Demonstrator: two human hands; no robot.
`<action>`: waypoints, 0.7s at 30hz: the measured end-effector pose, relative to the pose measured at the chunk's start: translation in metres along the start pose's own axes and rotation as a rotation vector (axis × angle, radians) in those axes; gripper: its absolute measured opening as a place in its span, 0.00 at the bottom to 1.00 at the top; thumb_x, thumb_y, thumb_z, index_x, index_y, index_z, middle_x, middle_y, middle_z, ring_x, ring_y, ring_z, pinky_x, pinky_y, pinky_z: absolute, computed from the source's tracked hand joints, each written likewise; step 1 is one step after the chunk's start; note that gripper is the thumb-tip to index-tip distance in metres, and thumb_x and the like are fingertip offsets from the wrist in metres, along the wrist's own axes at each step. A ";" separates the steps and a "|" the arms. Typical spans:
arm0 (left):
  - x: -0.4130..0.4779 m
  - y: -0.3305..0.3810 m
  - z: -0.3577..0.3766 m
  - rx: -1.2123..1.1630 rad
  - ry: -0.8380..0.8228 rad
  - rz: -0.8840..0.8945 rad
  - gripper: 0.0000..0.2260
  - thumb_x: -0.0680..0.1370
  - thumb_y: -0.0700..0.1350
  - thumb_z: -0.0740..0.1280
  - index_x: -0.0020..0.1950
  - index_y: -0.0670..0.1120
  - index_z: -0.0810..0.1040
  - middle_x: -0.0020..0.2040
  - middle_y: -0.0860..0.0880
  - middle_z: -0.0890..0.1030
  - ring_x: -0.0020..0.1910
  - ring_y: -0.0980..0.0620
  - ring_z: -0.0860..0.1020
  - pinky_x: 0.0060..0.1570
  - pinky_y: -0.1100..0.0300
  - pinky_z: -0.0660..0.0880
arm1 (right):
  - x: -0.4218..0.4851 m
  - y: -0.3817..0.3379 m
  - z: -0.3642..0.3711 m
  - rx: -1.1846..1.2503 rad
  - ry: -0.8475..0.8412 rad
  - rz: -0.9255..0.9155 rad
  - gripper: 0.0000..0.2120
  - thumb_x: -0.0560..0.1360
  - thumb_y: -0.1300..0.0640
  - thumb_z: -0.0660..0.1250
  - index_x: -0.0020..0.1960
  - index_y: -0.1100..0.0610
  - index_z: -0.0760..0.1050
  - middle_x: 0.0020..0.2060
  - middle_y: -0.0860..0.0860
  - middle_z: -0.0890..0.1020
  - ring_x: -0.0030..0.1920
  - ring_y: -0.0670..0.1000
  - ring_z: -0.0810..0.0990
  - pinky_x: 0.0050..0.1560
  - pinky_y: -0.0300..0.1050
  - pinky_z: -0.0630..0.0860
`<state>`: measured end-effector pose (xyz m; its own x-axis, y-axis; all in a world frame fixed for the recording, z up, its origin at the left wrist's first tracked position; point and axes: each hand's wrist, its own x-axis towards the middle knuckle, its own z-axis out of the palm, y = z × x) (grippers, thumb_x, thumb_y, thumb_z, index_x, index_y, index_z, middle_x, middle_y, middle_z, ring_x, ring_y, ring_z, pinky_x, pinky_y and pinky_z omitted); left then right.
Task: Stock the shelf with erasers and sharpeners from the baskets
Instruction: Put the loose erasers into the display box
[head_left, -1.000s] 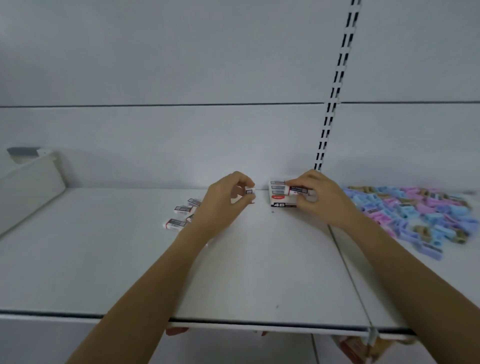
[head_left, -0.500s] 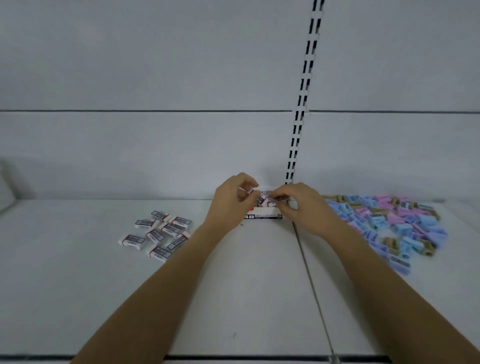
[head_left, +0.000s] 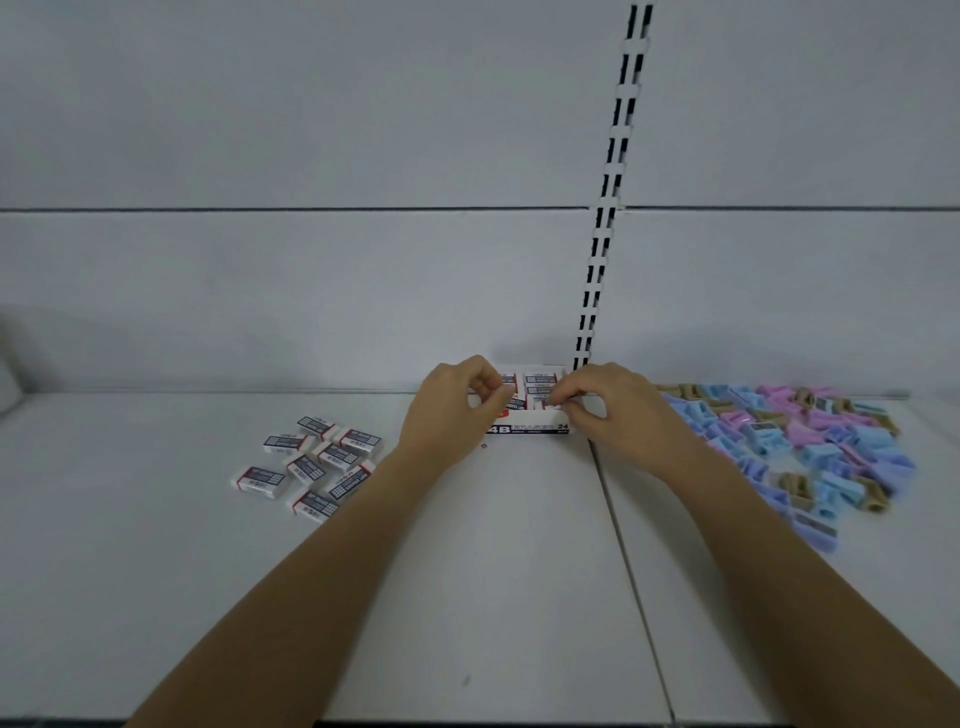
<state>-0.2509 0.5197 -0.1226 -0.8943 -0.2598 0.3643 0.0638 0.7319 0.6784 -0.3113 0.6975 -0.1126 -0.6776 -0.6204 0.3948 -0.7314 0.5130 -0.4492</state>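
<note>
A white eraser box (head_left: 535, 427) marked 4B stands at the back of the shelf (head_left: 467, 571), holding several wrapped erasers. My left hand (head_left: 452, 415) is at the box's left end, fingers curled and pinching an eraser there. My right hand (head_left: 608, 410) is at the box's right end and pinches an eraser (head_left: 545, 402) over the box. Several loose erasers (head_left: 317, 462) lie scattered to the left. A pile of blue, pink and tan sharpeners (head_left: 810, 441) covers the shelf to the right.
A slotted upright rail (head_left: 608, 208) runs up the back wall just behind the box. A seam (head_left: 623, 545) divides the two shelf boards. The shelf's front edge (head_left: 467, 722) is at the bottom of the view.
The view has shifted right and closer. Both hands have closed in on the eraser box, each still pinching an eraser at it.
</note>
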 end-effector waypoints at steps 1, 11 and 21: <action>0.000 -0.001 0.000 0.010 -0.003 0.003 0.05 0.75 0.48 0.67 0.42 0.48 0.76 0.39 0.53 0.79 0.48 0.54 0.74 0.42 0.63 0.66 | 0.000 0.000 0.000 -0.003 -0.001 -0.006 0.08 0.74 0.65 0.65 0.49 0.58 0.81 0.47 0.51 0.82 0.46 0.45 0.72 0.42 0.29 0.63; -0.002 -0.004 0.003 0.281 0.013 0.330 0.18 0.74 0.52 0.54 0.44 0.43 0.79 0.43 0.46 0.78 0.42 0.45 0.75 0.41 0.53 0.72 | -0.001 0.002 0.003 -0.029 0.013 -0.012 0.09 0.73 0.66 0.64 0.49 0.59 0.80 0.47 0.52 0.82 0.48 0.51 0.75 0.48 0.37 0.65; -0.005 -0.007 -0.004 0.424 -0.066 0.395 0.18 0.74 0.51 0.54 0.46 0.46 0.81 0.40 0.49 0.80 0.42 0.44 0.77 0.40 0.56 0.71 | -0.001 -0.005 -0.004 0.010 0.040 0.022 0.10 0.72 0.68 0.66 0.52 0.62 0.79 0.47 0.55 0.80 0.45 0.49 0.75 0.48 0.35 0.68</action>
<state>-0.2455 0.5134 -0.1262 -0.8652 0.1144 0.4883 0.2280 0.9570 0.1796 -0.3067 0.6979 -0.1074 -0.6961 -0.5851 0.4161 -0.7158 0.5204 -0.4657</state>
